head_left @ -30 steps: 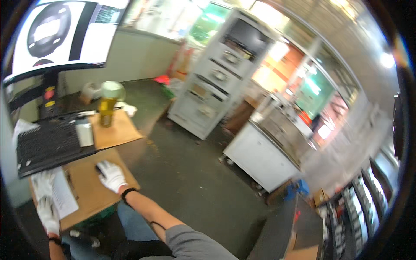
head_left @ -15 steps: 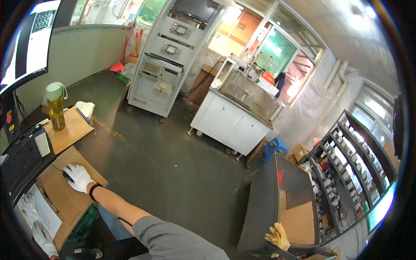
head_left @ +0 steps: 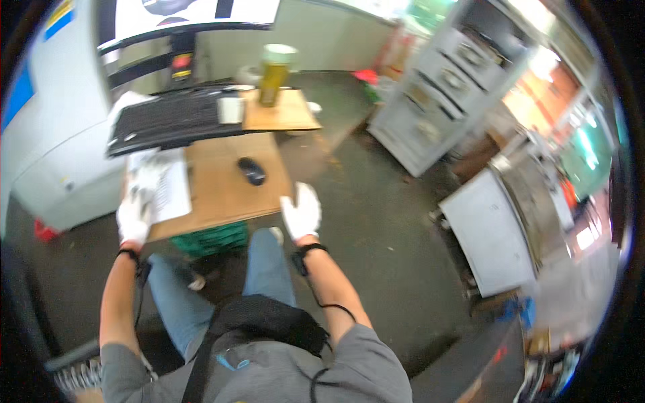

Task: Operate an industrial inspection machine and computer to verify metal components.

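Note:
My left hand (head_left: 134,216), in a white glove, rests at the left edge of a brown board (head_left: 225,195), on a written sheet of paper (head_left: 176,191). Its fingers look stretched out, though blurred. A crumpled white glove (head_left: 151,169) lies on the sheet just beyond the fingertips. My right hand (head_left: 302,213), also gloved in white, is at the board's right edge with thumb and fingers apart and nothing in it. A black computer mouse (head_left: 251,171) sits on the board, away from both hands. Beyond is a black keyboard (head_left: 171,117) on a raised shelf.
A green-lidded bottle (head_left: 273,77) stands on a wooden panel (head_left: 285,119) right of the keyboard, below a monitor (head_left: 195,17). Under the board is a green crate (head_left: 211,240). Grey cabinets (head_left: 430,94) and a white workbench (head_left: 489,232) stand to the right.
My right hand has let go of the mouse and moved to the board's right edge. My view has swung left, bringing the desk toward the middle and my left arm into sight.

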`<move>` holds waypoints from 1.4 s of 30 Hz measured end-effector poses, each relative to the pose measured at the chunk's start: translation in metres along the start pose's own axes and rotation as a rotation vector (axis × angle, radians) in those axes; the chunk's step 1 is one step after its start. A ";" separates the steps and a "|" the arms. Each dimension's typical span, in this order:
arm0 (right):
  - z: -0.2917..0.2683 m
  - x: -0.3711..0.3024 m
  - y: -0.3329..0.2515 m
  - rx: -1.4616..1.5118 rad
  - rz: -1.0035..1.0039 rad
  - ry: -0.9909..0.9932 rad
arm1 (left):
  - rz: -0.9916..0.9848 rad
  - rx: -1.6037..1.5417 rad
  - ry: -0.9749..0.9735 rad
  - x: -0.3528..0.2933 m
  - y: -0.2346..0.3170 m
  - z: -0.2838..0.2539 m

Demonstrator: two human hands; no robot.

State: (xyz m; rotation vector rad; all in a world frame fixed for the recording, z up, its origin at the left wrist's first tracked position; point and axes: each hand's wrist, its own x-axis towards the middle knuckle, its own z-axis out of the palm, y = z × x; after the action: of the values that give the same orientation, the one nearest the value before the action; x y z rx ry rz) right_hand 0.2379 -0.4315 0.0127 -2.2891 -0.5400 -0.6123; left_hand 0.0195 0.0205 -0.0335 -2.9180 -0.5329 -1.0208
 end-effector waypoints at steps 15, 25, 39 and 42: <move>0.003 -0.110 0.013 0.178 -0.200 -0.333 | 0.359 -0.964 -1.076 -0.061 0.194 -0.162; -0.012 -0.134 0.040 0.153 -0.031 -0.337 | 0.123 -0.857 -0.994 -0.064 0.139 -0.161; 0.095 0.084 -0.074 -0.088 -0.244 -0.527 | -0.095 0.060 -0.036 0.001 -0.011 -0.028; 0.133 0.070 -0.044 -0.102 -0.294 -0.379 | -0.160 -0.145 -0.238 0.008 0.005 -0.030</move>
State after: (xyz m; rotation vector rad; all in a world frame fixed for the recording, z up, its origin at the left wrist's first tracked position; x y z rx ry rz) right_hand 0.3069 -0.2929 -0.0110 -2.4569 -1.0621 -0.3450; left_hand 0.0090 0.0145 -0.0040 -3.1932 -0.7402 -0.7555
